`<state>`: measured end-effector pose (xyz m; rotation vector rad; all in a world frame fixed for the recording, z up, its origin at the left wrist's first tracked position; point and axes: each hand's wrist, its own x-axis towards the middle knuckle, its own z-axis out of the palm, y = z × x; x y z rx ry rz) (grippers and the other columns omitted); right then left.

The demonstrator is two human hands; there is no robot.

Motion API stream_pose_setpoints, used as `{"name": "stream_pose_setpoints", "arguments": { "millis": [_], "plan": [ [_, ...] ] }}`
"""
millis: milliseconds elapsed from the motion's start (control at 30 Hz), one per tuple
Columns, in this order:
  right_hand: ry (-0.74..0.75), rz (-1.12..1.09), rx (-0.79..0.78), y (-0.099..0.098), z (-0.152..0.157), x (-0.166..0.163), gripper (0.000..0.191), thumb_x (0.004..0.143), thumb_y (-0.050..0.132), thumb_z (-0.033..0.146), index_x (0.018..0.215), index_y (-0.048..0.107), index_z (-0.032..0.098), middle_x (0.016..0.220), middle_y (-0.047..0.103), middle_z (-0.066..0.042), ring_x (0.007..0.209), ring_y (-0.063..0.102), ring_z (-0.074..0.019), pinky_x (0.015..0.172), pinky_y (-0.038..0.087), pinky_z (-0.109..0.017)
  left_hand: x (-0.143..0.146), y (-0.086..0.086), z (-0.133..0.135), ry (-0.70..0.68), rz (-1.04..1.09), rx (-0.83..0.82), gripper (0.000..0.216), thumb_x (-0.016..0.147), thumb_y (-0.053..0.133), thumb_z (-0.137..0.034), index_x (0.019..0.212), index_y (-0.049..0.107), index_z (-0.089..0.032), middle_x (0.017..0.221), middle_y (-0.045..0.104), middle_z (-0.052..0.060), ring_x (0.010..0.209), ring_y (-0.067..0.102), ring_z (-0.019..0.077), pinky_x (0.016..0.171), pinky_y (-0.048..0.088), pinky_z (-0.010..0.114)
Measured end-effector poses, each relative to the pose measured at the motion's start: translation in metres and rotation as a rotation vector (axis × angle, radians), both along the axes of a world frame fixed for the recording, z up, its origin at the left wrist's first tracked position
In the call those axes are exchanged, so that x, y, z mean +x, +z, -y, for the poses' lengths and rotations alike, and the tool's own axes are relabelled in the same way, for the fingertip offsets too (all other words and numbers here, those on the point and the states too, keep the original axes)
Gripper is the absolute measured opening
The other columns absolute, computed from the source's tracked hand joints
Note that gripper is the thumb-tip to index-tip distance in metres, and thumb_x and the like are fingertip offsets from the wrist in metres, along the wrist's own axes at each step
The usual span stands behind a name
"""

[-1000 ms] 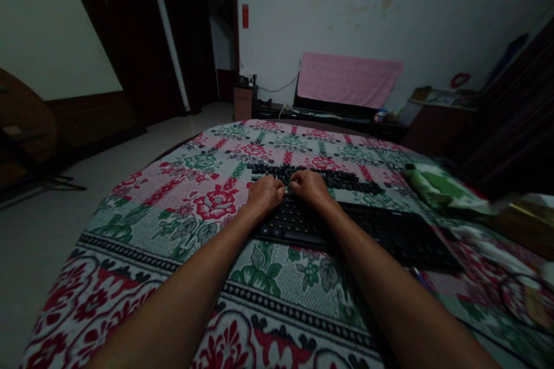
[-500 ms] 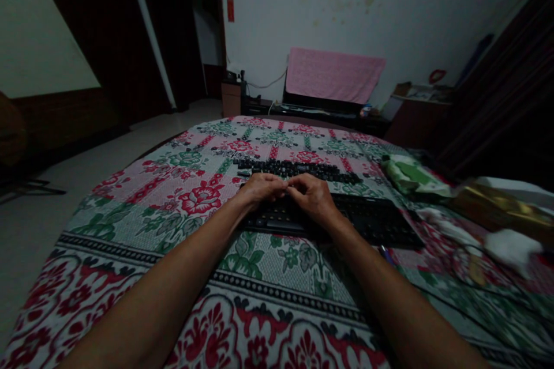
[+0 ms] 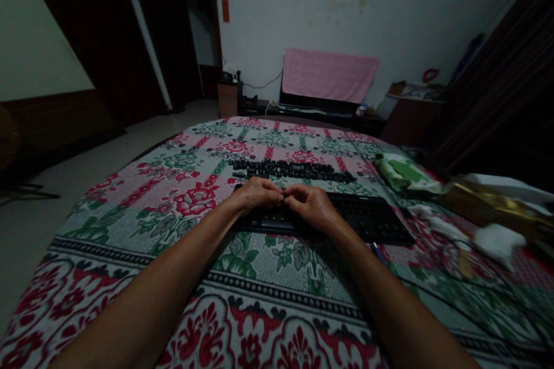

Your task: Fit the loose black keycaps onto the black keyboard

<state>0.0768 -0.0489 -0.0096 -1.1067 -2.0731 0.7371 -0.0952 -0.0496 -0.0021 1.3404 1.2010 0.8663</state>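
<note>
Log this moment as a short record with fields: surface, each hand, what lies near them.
surface: floral bedspread, red and green
left hand: fingers curled, over the left end of the black keyboard
right hand: fingertips meet the left hand's; anything pinched between them is too small to tell
beyond hands: row of loose black keycaps on the spread
right side: green packet

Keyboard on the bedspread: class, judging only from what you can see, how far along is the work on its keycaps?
Done: many loose keycaps lie in rows on the floral bedspread beyond the keyboard, whose frame shows bare sockets. In hand: the left hand and right hand meet fingertip to fingertip over its left end; what they pinch is too dark to tell. Left: any caps remaining there, hidden by the hands.
</note>
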Motion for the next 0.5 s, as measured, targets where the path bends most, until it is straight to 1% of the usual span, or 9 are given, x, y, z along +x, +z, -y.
{"name": "stream_pose_setpoints", "arguments": {
  "millis": [133,200,333,500],
  "plan": [
    [-0.029,0.021,-0.064,0.003,0.002,0.001,0.025,0.069,0.052,0.029,0.088,0.06,0.016,0.074,0.063,-0.002,0.062,0.056,-0.0113,0.056,0.042,-0.021,0.0,0.002,0.004,-0.035,-0.005,0.005,0.019,0.057,0.061,-0.018,0.075,0.06,-0.013,0.056,0.058,-0.002,0.048,0.05,0.0058,0.047,0.039,0.018],
    [-0.024,0.021,-0.144,0.006,0.004,0.001,0.024,0.068,0.052,0.029,0.086,0.061,0.015,0.07,0.063,-0.002,0.057,0.054,-0.0101,0.052,0.041,-0.02,0.0,0.003,0.005,-0.054,-0.005,0.004,0.019,0.056,0.061,-0.019,0.074,0.06,-0.012,0.056,0.057,-0.002,0.047,0.05,0.0056,0.047,0.039,0.018],
    [-0.007,-0.004,-0.31,0.012,0.006,0.002,0.026,0.065,0.054,0.028,0.086,0.061,0.014,0.064,0.061,-0.001,0.051,0.051,-0.0084,0.046,0.039,-0.019,-0.001,0.002,0.006,-0.096,-0.026,0.024,0.02,0.056,0.062,-0.02,0.074,0.06,-0.013,0.057,0.057,-0.002,0.047,0.049,0.0055,0.048,0.039,0.019],
    [-0.023,0.032,-0.351,0.015,0.009,0.001,0.025,0.062,0.057,0.025,0.083,0.062,0.013,0.062,0.061,-0.001,0.048,0.049,-0.0075,0.041,0.034,-0.017,-0.006,-0.002,0.004,-0.201,-0.099,0.081,0.021,0.058,0.061,-0.023,0.077,0.061,-0.012,0.058,0.057,-0.002,0.049,0.049,0.006,0.048,0.038,0.018]
  ]
}}
